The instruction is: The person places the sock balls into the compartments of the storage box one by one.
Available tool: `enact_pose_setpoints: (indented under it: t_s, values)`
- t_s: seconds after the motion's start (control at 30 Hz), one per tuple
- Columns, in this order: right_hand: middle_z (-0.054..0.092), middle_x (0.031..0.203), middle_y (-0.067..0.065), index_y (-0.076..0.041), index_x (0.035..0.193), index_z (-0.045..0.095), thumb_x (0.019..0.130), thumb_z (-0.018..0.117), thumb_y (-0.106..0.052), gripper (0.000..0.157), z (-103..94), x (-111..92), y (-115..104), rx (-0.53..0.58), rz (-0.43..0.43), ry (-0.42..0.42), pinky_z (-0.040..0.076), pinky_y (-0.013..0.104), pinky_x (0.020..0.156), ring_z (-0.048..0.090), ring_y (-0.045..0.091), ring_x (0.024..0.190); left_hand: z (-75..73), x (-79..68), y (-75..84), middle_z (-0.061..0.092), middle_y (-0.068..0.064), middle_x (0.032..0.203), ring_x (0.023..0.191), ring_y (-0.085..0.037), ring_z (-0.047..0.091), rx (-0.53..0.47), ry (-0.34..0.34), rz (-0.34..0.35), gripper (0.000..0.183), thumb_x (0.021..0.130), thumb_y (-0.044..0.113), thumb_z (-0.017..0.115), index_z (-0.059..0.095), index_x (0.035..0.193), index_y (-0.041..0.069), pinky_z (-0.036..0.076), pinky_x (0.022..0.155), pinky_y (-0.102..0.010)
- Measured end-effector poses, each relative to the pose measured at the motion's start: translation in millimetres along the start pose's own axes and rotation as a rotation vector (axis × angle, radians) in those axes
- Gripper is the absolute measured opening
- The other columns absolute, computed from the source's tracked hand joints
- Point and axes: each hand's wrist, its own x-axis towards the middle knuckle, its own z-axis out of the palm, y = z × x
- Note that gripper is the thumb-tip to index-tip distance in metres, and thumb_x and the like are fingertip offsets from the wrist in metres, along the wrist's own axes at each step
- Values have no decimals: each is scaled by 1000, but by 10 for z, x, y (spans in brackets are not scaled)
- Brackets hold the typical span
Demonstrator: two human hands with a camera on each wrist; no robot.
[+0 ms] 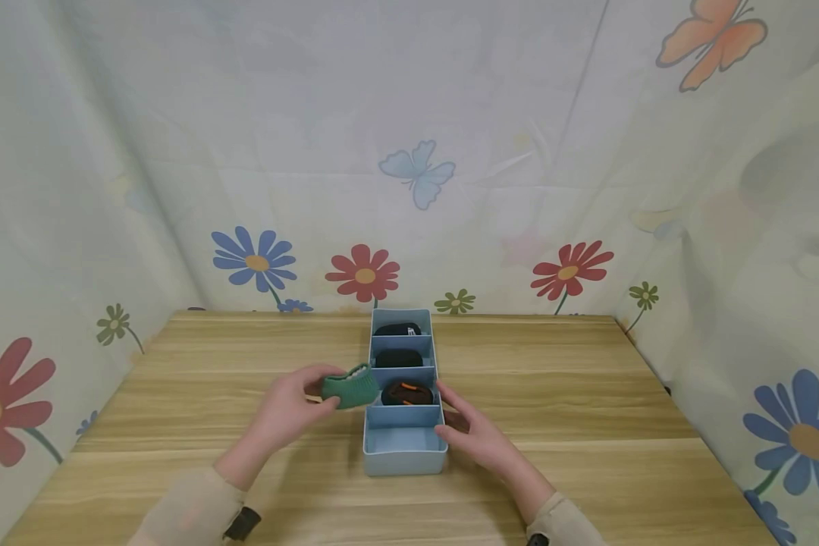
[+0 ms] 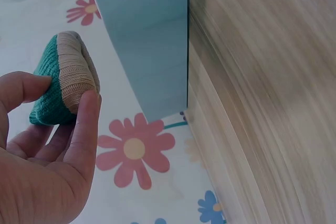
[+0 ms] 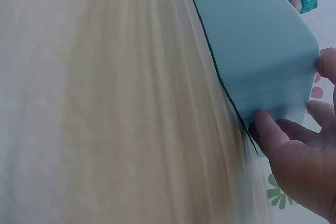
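Note:
My left hand (image 1: pixel 290 406) pinches a folded sock (image 1: pixel 351 387) between thumb and fingers, just left of a light-blue divided box (image 1: pixel 405 464). In the left wrist view the folded sock (image 2: pixel 50 69) shows ribbed knit, green with a beige part. It is held up off the table. My right hand (image 1: pixel 481 436) touches the box's right side; in the right wrist view its fingertips (image 3: pixel 265 121) lie against the blue wall. A dark bundle with orange marks (image 1: pixel 407 393) fills the third compartment from the back. The front compartment's bare floor shows.
Two more black bundles, one with a white mark (image 1: pixel 397 329) and one plain (image 1: pixel 399 358), lie in the back compartments. The box stands lengthwise on a wood-grain table (image 1: pixel 553 371). A flowered cloth (image 1: pixel 300 189) hangs behind and at both sides.

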Motion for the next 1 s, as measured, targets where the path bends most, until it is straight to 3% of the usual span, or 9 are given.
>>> enact_pose_setpoints:
  t_s: [0.53,1.0]
  values:
    - [24,160,19,-11,158,25,97,65,-16,72,-5,-1,12,13,-6,-1,33,53,111,43,42,134,285,52,230,68,-3,102,83,-17,63,-29,-75,19,33,82,4,77,72,113,13,57,69,-29]
    - [25,159,20,-11,158,26,98,64,-15,71,-5,-1,22,24,-14,3,34,53,110,43,43,134,501,57,284,64,2,92,75,-15,56,56,-164,83,29,81,9,79,72,109,15,52,64,-28]
